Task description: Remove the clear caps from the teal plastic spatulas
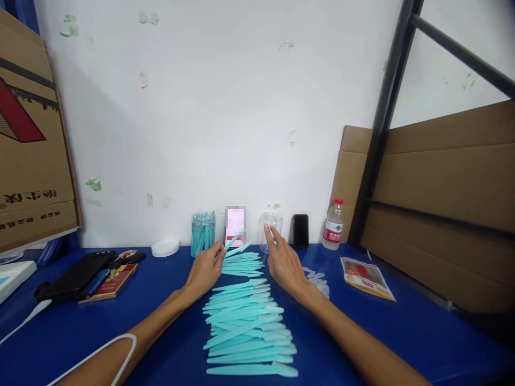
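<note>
2 hands over a blue bench (161,343) of turquoise sticks (251,327).
Left hand (224,250) pinches 1 stick (233,240); right hand (284,260), fingers spread, is beside a clear jar (272,220).

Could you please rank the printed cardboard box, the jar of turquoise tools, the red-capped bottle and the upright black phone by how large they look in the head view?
1. Printed cardboard box, by far
2. Jar of turquoise tools and red-capped bottle: too alike to rank
3. Upright black phone
</note>
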Tool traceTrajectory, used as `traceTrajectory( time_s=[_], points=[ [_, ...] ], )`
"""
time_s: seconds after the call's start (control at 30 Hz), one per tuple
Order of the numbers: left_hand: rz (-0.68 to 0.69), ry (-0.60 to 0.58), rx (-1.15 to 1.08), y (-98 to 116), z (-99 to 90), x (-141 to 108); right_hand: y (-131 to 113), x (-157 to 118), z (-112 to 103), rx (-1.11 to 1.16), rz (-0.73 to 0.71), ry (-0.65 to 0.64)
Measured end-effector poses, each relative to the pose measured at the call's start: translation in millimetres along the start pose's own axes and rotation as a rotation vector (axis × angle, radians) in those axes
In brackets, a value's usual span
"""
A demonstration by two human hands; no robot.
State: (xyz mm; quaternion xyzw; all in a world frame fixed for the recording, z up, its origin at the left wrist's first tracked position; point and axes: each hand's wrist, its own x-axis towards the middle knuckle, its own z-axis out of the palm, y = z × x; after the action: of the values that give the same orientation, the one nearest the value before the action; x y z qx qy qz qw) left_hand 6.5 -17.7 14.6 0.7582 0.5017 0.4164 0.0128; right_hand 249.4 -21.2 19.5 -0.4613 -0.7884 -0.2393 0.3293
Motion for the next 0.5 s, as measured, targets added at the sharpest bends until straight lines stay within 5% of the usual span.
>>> traceTrajectory(
  time_s=[0.23, 0.37, 0.5],
  points=[
    [0.041, -0.05, -0.039, 8.7, -2.7, -3.4, 3.8, 3.4, 2.6, 0.42, 0.138, 0.004],
    [0.088, -0.078, -0.069, 19.6, -1.6, -6.5, 2.4, 6.5, 9.8, 0.986, 0.401, -0.2],
    [0.113, -0.096, -0.08, 21.6, -0.7, -8.2, -3.0, 8.2, 8.3, 1.2, 0.468, -0.32]
  ],
)
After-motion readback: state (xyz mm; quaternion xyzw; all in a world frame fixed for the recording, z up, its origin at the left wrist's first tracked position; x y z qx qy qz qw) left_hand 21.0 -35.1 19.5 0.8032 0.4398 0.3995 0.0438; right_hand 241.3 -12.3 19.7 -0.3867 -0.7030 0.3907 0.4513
